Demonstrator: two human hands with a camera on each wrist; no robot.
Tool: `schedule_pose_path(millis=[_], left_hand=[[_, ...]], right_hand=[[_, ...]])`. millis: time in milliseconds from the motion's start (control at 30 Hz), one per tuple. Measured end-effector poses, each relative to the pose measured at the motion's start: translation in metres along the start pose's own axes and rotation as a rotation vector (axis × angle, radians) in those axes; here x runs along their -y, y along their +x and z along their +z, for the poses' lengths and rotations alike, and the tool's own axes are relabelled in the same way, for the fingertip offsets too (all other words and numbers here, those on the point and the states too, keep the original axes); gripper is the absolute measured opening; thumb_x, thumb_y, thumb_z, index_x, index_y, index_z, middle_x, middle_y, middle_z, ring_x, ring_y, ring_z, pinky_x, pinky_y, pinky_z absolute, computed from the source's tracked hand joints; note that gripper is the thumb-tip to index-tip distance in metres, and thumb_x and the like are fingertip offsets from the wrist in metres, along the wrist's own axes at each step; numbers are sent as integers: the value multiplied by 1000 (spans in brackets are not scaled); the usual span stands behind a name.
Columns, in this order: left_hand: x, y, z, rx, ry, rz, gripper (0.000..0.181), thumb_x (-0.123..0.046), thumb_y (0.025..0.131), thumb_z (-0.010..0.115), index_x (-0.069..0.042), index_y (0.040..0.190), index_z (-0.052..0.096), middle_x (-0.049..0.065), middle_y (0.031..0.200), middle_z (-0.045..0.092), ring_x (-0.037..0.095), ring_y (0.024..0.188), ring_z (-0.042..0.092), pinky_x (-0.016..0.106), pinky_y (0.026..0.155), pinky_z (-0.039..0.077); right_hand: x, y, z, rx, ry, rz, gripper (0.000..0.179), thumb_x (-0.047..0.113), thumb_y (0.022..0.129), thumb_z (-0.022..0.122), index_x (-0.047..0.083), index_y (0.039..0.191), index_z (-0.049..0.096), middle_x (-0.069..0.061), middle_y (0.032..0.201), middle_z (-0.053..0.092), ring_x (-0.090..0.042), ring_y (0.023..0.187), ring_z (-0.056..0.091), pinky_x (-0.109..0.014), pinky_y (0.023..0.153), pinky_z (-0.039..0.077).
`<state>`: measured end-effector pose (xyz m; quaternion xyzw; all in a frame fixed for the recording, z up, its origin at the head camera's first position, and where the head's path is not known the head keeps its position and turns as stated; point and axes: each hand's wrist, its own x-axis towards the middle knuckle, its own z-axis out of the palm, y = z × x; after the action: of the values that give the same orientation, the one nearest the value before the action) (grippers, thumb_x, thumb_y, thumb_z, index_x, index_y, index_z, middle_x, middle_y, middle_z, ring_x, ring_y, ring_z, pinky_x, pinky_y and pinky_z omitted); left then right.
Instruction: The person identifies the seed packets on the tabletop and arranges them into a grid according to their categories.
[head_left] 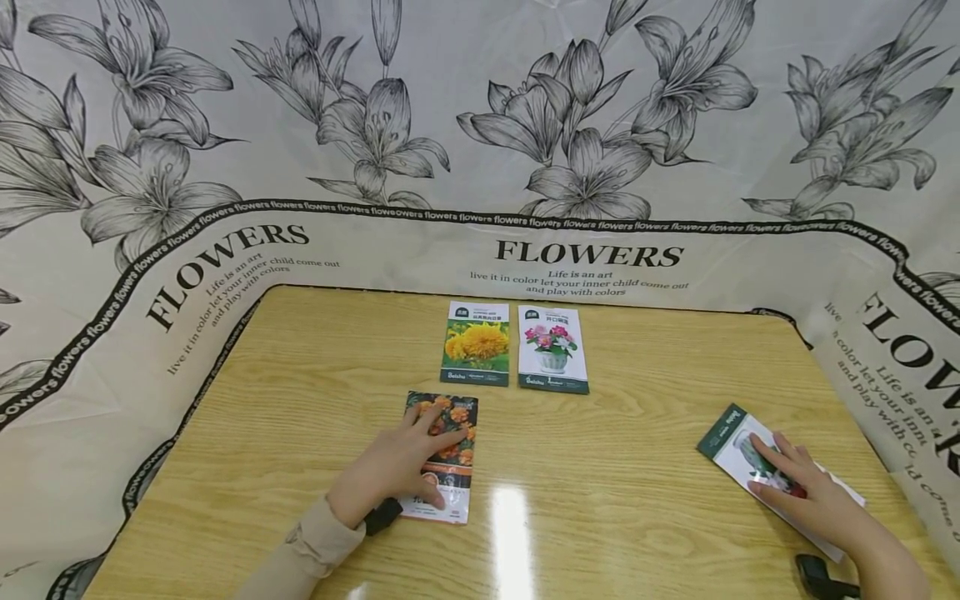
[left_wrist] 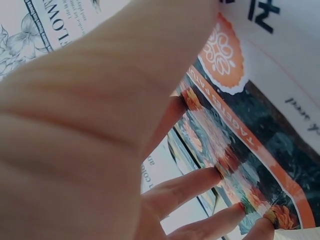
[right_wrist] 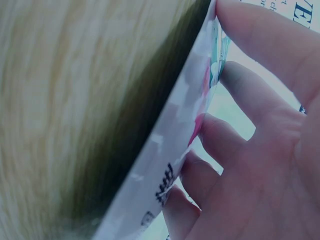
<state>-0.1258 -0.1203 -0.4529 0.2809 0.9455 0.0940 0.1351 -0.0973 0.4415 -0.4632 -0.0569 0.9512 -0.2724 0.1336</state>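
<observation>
My left hand [head_left: 393, 467] lies with spread fingers over a seed packet [head_left: 452, 479] showing orange flowers. In the left wrist view its fingertips [left_wrist: 212, 175] touch the printed flower picture of that packet. At the right side of the table, my right hand [head_left: 813, 500] rests on a white and green seed packet [head_left: 726, 435] lying at a slant, its picture partly covered by the fingers. The right wrist view has the fingertips [right_wrist: 212, 127] against the packet's face, seen nearly edge-on. A white edge juts out beside this packet, under the hand.
Behind the hands, two more seed packets lie side by side: one with yellow flowers [head_left: 476, 343] and one with pink flowers in a pot [head_left: 551, 348]. Flower-printed cloth [head_left: 405, 250] borders the back and sides of the wooden table [head_left: 615, 467].
</observation>
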Motion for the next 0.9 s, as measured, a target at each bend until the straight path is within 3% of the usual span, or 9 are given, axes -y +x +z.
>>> schedule_pose_path(millis=[300, 633, 900], left_hand=[[-2, 5, 4, -19, 17, 29, 99, -60, 66, 81, -30, 152, 43, 19, 161, 23, 55, 139, 27, 47, 68, 57], [-7, 11, 7, 1, 51, 17, 100, -63, 67, 80, -33, 154, 39, 18, 161, 23, 53, 141, 25, 51, 78, 57], [-13, 14, 7, -2, 60, 17, 100, -64, 67, 78, -33, 154, 39, 19, 160, 24, 54, 140, 27, 48, 71, 58]], right_hand=[[0, -1, 3, -11, 7, -13, 78, 30, 102, 57, 2, 157, 10, -38, 155, -6, -65, 135, -14, -81, 99, -12], [1, -2, 4, -16, 6, -15, 78, 31, 102, 57, 2, 157, 10, -39, 155, -6, -65, 135, -14, -81, 99, -12], [1, -3, 7, -22, 5, -16, 78, 31, 102, 57, 1, 157, 11, -39, 155, -6, -65, 135, -14, -81, 99, -12]])
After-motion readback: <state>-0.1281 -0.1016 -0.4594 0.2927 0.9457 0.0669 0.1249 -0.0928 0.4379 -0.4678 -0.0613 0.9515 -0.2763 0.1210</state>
